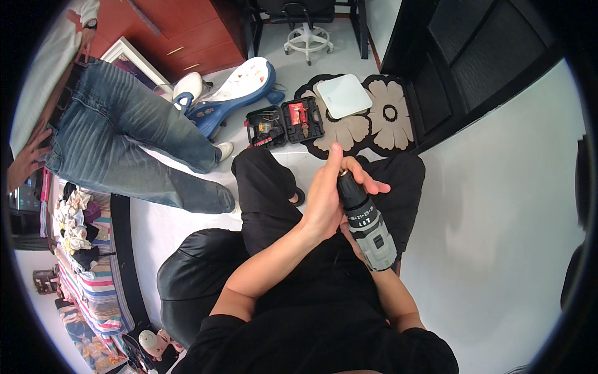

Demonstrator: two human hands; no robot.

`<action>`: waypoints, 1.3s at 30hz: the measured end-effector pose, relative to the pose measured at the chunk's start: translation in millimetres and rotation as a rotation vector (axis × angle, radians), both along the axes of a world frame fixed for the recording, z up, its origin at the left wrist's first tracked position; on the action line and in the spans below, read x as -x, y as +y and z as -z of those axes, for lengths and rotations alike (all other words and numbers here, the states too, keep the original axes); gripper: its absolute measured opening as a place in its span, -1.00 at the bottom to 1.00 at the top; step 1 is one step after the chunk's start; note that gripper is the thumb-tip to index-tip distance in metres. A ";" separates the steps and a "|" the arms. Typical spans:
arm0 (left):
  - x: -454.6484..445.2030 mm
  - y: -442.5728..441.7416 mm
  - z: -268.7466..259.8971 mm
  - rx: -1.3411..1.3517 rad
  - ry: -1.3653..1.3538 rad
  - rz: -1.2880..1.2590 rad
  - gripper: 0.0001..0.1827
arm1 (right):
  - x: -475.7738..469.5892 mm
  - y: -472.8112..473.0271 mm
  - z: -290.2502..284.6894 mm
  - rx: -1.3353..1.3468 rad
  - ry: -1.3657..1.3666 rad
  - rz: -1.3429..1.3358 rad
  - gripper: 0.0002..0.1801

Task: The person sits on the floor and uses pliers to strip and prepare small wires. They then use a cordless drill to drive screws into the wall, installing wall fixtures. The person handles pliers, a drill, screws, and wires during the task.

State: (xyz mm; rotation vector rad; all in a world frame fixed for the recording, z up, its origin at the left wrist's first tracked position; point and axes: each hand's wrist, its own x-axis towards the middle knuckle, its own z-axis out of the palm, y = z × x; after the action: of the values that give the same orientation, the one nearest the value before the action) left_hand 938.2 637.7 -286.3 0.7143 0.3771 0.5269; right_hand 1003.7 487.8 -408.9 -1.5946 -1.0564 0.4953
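A grey and black cordless drill (373, 238) is held over my lap, its black chuck (351, 189) pointing away from me. My right hand (348, 232) is wrapped around its handle, mostly hidden beneath the drill body. Alongside the chuck is my left hand (323, 201), its thumb stretched forward and its fingers reaching past the far side of the chuck. Whether those fingers grip the chuck or only rest against it is unclear. A small brass-coloured tip (343, 172) shows at the chuck's mouth.
An opened black tool case (303, 135) with pliers lies on the floor ahead. Beside it are a white bathroom scale (345, 96) on a flower-patterned mat (390, 128) and a blue-and-white plastic piece (243, 86). A person in jeans (140, 140) stands at left. A black chair (201, 271) is beside me.
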 end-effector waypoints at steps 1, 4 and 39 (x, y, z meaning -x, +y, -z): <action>0.6 -1.7 -3.3 -0.015 0.030 0.024 -0.55 | -2.2 -2.6 2.4 0.042 -0.034 -0.011 -0.69; -3.6 -4.0 5.4 -0.015 -0.035 0.077 -0.69 | -6.1 -4.0 10.2 0.033 0.205 -0.075 -0.66; -16.5 75.1 92.9 0.456 0.163 -0.205 -0.67 | -17.6 70.6 33.9 0.138 0.012 -0.150 -0.69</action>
State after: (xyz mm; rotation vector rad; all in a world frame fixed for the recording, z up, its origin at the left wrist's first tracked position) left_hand 954.7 712.8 -379.2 0.2782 0.7023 0.5517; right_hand 1021.3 558.4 -442.8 -1.6372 -1.1590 0.6906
